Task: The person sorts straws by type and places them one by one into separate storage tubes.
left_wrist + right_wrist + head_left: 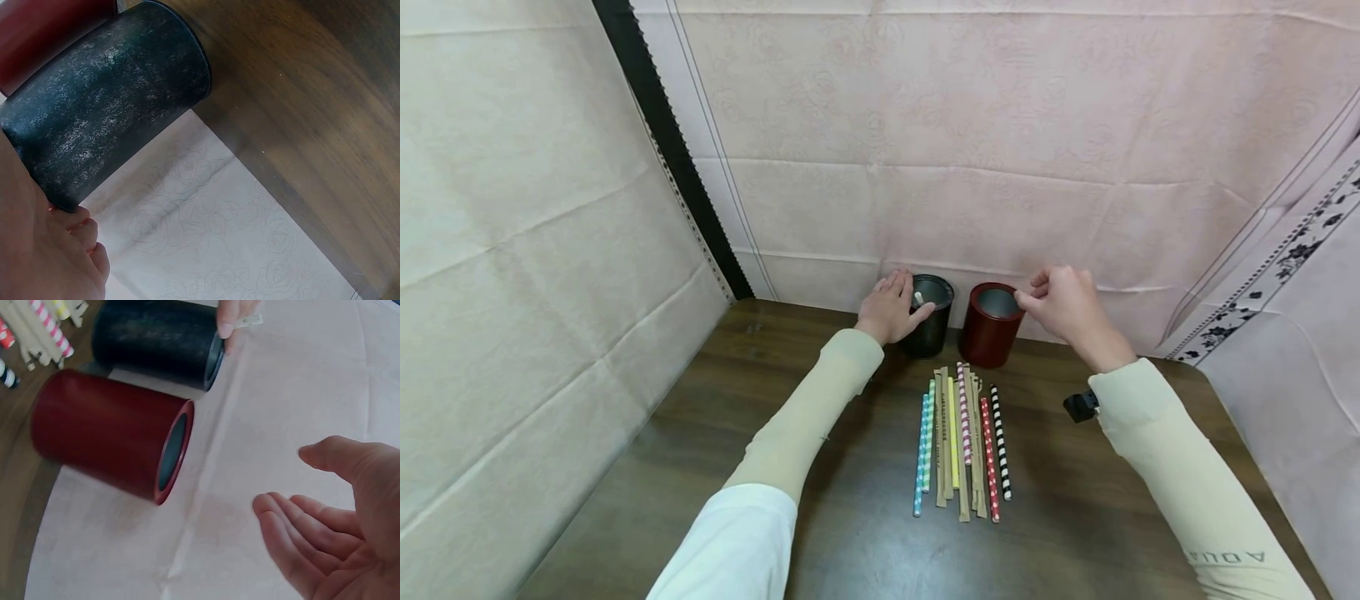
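A dark mottled cylindrical cup [931,327] stands upright near the back edge of the table. My left hand [889,308] rests at its rim, thumb stretched across the mouth and the other fingers along the far left side. A pale slim strip [249,321] sticks out of that cup beside the left thumb. To its right stands a dark red cup [988,337], its mouth facing up. My right hand [1062,302] hovers beside and above the red cup's rim; in the right wrist view its thumb and fingers are apart with nothing between them.
In front of the cups, a loose row of patterned paper straws [988,458] and slim brown paper-wrapped sticks [942,433] lies on the brown wooden table [700,467]. Pale cloth [962,125] hangs close behind the cups, with more cloth along both sides.
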A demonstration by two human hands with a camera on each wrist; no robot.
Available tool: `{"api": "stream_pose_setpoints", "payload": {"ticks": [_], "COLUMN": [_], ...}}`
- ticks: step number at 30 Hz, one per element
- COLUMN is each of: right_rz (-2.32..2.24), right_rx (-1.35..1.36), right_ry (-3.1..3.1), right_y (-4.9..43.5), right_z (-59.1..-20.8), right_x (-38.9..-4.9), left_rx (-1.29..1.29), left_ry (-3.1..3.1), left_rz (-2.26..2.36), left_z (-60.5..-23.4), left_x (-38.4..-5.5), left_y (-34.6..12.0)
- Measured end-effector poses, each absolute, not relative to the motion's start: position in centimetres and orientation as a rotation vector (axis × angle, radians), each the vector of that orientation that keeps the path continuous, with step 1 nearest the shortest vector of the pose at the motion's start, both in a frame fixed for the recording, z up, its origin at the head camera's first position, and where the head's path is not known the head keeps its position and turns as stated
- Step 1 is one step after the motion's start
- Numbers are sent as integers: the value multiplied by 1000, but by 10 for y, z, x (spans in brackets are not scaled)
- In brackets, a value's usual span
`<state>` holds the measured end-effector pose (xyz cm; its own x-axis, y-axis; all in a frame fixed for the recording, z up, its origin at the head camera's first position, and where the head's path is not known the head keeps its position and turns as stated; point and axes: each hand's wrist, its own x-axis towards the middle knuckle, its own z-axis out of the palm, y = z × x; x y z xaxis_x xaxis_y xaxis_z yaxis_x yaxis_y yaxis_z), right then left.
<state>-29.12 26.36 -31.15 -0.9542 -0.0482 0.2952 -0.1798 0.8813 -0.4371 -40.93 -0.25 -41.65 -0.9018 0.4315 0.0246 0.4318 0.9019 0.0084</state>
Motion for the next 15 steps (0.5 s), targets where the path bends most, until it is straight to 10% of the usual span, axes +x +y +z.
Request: {"api": "stream_pose_setpoints", "payload": {"ticks": [15], "right_rz": [527], "right_rx": [216], "right_ry": [-3053], "right_y": [289], "right_z": [-356], "right_x": [-283], "left_rx": [-674], "left_ry": [-3021], "left_rz": [10], "left_z": [-416], "left_x": [-407], "left_y": [-2]}}
